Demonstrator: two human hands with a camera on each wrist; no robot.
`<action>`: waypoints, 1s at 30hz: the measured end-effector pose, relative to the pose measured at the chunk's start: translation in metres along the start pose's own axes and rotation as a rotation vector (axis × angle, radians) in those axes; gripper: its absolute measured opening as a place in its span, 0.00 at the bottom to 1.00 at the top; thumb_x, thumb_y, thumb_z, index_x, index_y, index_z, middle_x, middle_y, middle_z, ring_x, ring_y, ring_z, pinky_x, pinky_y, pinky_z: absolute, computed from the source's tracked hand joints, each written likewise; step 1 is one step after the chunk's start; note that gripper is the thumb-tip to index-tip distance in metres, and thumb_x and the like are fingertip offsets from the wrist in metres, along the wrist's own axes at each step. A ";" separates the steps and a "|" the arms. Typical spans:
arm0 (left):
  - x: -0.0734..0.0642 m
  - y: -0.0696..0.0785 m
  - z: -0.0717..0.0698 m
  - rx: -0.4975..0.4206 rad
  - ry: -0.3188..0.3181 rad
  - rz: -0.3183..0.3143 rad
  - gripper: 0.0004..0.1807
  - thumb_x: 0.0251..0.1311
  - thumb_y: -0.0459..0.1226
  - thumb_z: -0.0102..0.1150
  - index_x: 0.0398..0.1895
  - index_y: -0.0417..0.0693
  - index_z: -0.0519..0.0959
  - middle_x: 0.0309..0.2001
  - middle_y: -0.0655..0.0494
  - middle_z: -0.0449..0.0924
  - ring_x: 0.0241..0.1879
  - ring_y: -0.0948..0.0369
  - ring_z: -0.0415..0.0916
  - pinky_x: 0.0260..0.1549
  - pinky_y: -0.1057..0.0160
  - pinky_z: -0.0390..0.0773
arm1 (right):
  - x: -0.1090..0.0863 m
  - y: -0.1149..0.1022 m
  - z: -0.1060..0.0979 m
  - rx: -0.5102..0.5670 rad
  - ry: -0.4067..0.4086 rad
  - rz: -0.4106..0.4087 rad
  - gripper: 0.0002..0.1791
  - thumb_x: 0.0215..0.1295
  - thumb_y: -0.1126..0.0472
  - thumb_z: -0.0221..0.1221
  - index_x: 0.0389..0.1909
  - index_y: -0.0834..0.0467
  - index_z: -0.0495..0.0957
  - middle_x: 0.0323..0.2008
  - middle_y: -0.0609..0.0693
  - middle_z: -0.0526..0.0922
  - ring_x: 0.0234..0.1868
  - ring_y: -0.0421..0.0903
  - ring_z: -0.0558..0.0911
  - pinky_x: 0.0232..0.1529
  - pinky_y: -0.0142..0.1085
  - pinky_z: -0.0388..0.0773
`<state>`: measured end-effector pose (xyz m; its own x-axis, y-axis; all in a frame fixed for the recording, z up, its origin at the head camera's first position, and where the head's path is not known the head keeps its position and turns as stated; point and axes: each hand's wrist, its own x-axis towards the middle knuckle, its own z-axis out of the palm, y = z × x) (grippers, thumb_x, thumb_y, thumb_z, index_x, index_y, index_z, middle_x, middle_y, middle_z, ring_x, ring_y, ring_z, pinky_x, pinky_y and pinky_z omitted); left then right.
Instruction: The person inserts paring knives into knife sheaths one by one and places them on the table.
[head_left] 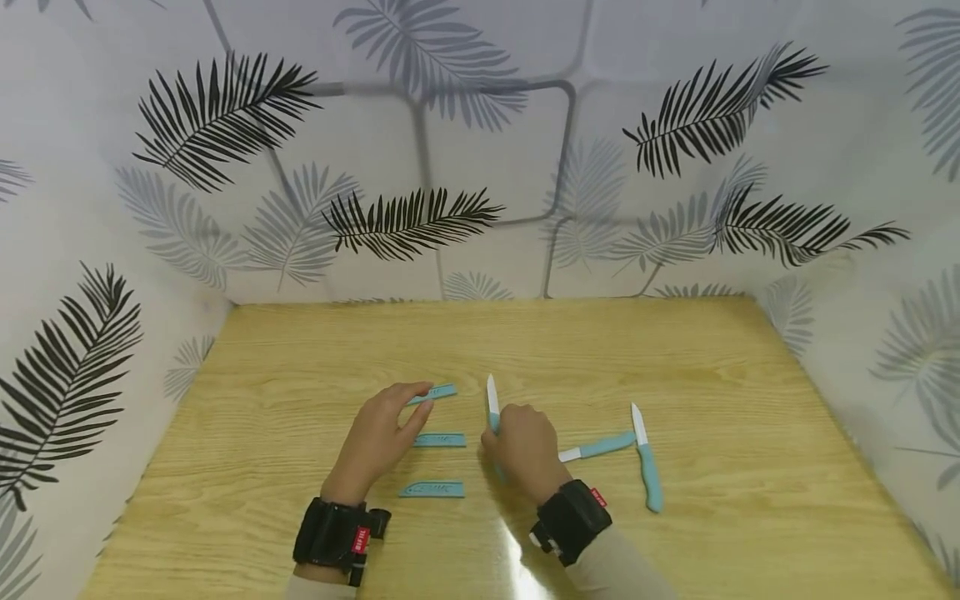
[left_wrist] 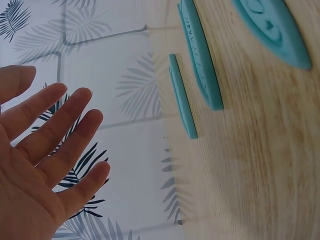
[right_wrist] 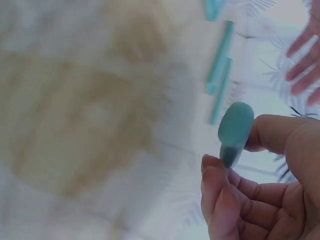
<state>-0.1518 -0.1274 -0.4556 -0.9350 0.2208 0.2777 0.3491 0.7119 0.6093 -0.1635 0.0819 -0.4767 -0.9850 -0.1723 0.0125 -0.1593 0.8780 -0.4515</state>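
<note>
My right hand (head_left: pixel 528 446) grips a small knife by its turquoise handle, its white blade (head_left: pixel 492 393) pointing away from me. In the right wrist view the rounded handle end (right_wrist: pixel 237 124) shows between thumb and curled fingers. My left hand (head_left: pixel 381 429) is over the left of the table, with its fingers extended and spread in the left wrist view. Nothing is held in it. By its fingertips lies the far turquoise blade sheath (head_left: pixel 444 391). Below that come a middle sheath (head_left: pixel 444 440) and a near sheath (head_left: pixel 435 490), both with raised lettering.
Right of my right hand, a turquoise-handled knife (head_left: pixel 609 445) lies crosswise, its white blade to the left. Its handle end meets another knife (head_left: pixel 649 477), which points away from me. Patterned cloth (head_left: pixel 480 150) walls in the back and sides of the wooden table (head_left: pixel 360 342).
</note>
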 end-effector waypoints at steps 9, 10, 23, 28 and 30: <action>0.010 0.003 -0.006 0.026 0.000 0.033 0.19 0.68 0.42 0.55 0.59 0.45 0.77 0.55 0.48 0.78 0.57 0.50 0.74 0.54 0.48 0.75 | -0.008 -0.009 -0.032 0.199 0.011 -0.049 0.26 0.61 0.58 0.62 0.06 0.53 0.63 0.07 0.40 0.57 0.09 0.36 0.55 0.11 0.26 0.52; 0.012 0.003 -0.008 0.030 0.004 0.039 0.19 0.68 0.42 0.55 0.59 0.45 0.77 0.55 0.48 0.78 0.57 0.50 0.74 0.54 0.48 0.75 | -0.009 -0.010 -0.035 0.203 0.020 -0.051 0.25 0.60 0.57 0.62 0.07 0.53 0.63 0.07 0.40 0.57 0.09 0.36 0.56 0.12 0.26 0.52; 0.040 -0.006 -0.025 0.056 0.007 0.007 0.20 0.67 0.40 0.56 0.59 0.42 0.76 0.56 0.44 0.77 0.60 0.46 0.69 0.58 0.44 0.69 | -0.030 0.005 -0.053 0.273 0.117 -0.134 0.12 0.60 0.55 0.65 0.20 0.55 0.77 0.18 0.42 0.76 0.17 0.36 0.71 0.21 0.31 0.70; 0.053 -0.011 -0.021 0.184 0.021 0.070 0.17 0.63 0.39 0.61 0.54 0.43 0.80 0.51 0.43 0.79 0.58 0.43 0.69 0.57 0.43 0.69 | -0.035 0.015 -0.060 0.304 0.138 -0.103 0.11 0.60 0.56 0.65 0.22 0.56 0.79 0.18 0.43 0.78 0.17 0.36 0.72 0.19 0.29 0.71; 0.057 -0.014 -0.018 0.191 0.004 0.073 0.16 0.62 0.38 0.62 0.53 0.44 0.81 0.51 0.43 0.79 0.57 0.43 0.70 0.57 0.42 0.69 | -0.036 0.018 -0.064 0.315 0.155 -0.099 0.11 0.59 0.57 0.65 0.22 0.57 0.79 0.18 0.44 0.78 0.17 0.36 0.73 0.19 0.29 0.72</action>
<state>-0.2083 -0.1363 -0.4351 -0.9072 0.2745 0.3189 0.3975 0.8075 0.4358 -0.1349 0.1327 -0.4287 -0.9679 -0.1588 0.1946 -0.2502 0.6752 -0.6939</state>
